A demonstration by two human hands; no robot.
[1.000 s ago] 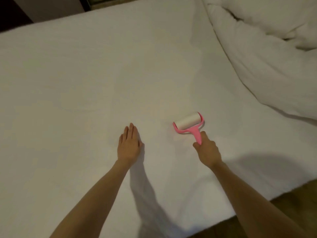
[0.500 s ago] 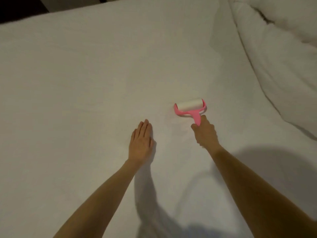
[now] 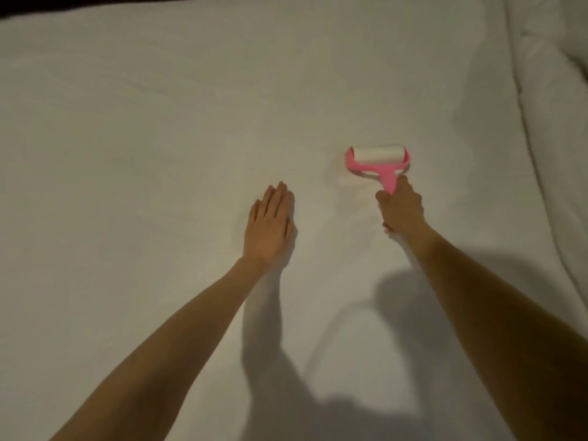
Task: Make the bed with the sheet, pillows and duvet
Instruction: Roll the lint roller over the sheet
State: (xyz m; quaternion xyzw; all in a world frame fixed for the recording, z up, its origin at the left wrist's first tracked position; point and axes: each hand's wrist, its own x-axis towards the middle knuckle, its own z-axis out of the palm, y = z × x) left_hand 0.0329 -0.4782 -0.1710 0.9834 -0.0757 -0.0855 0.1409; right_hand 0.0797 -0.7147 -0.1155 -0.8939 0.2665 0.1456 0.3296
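A white sheet [image 3: 143, 128] lies flat and smooth across the bed and fills most of the view. My left hand [image 3: 270, 226] rests palm down on it, fingers straight and held together. A little to the right, my right hand [image 3: 401, 209] grips the handle of a pink lint roller [image 3: 378, 160]. Its white roll lies on the sheet just beyond my knuckles. A bunched white duvet [image 3: 553, 128] is heaped along the right edge of the bed.
The far edge of the bed meets a dark strip [image 3: 63, 3] at the top left. Shadows of my arms fall on the sheet near the bottom.
Both hands have slid farther across the sheet, away from me. The roller has moved forward with my right hand. The near bed edge and floor have dropped out of view.
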